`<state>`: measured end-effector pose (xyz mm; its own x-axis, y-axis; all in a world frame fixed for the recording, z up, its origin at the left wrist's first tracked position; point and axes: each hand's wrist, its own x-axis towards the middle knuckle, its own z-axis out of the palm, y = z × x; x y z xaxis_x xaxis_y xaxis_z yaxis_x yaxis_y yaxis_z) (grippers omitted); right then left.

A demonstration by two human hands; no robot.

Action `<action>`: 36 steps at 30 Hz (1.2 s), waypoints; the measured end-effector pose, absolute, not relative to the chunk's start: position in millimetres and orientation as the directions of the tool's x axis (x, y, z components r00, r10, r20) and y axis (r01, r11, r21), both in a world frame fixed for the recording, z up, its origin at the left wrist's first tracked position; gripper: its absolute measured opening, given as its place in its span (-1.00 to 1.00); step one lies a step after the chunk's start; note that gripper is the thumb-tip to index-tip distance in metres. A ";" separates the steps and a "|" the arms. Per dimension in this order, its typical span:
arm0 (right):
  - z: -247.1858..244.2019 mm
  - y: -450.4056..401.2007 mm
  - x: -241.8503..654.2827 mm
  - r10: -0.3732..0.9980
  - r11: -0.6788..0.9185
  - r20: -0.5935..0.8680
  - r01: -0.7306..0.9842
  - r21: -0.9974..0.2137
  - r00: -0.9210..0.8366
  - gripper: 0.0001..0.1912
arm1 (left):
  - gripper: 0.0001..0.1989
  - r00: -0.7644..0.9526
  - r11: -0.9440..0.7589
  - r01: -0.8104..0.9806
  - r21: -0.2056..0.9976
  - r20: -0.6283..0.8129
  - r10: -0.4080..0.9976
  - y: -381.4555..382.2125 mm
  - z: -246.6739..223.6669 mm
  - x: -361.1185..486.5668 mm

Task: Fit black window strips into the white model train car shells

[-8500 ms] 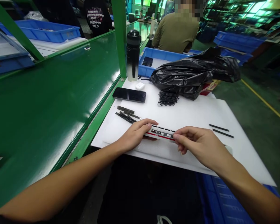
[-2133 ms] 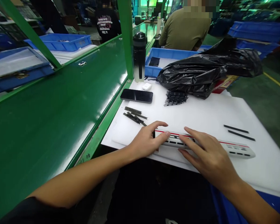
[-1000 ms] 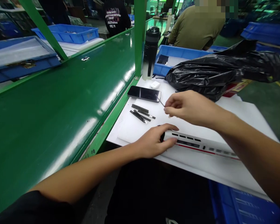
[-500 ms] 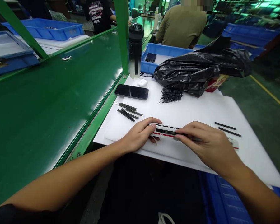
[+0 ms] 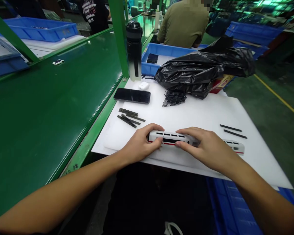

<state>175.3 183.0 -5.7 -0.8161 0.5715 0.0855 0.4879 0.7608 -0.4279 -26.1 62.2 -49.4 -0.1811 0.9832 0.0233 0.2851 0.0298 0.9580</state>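
Observation:
Between both hands is a white toy train car (image 5: 171,138) with black windows and a red stripe, lying lengthwise above the white work surface. My left hand (image 5: 147,140) grips its left end, thumb on the near side. Fingers and thumb of my right hand (image 5: 198,140) are closed around the right part. A second white train body (image 5: 238,147) lies to the right, partly hidden by my right hand. Two black strips (image 5: 231,128) are beyond it. Several dark strips (image 5: 129,117) lie to the left, and a pile of black frame-like parts (image 5: 173,98) sits further back.
A phone (image 5: 132,95), a white case (image 5: 144,86) and a tall bottle (image 5: 134,52) stand or lie at the back left. Behind are a blue bin (image 5: 149,69) and a black plastic bag (image 5: 186,76). A green ledge (image 5: 85,147) borders the left; a person (image 5: 183,24) sits beyond.
My right hand has moved from pinching at the car's dark side strip to gripping round its body. The car's side now shows a continuous black band. The whole view has shifted slightly.

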 end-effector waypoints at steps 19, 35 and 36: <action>-12.6 195.2 200.4 0.442 0.840 0.138 0.356 -0.409 -0.886 -0.72 | -0.66 0.066 -0.154 0.434 0.887 0.139 0.988 59.4 -46.3 -35.9; -19.3 166.1 173.9 0.422 0.884 0.256 0.332 -0.328 -0.870 -0.70 | -0.55 0.116 -0.243 0.452 0.858 0.213 0.970 56.6 -51.8 -34.4; -20.3 165.8 172.2 0.412 0.892 0.270 0.326 -0.314 -0.870 -0.73 | -0.56 0.118 -0.249 0.457 0.854 0.219 0.968 56.8 -51.7 -34.7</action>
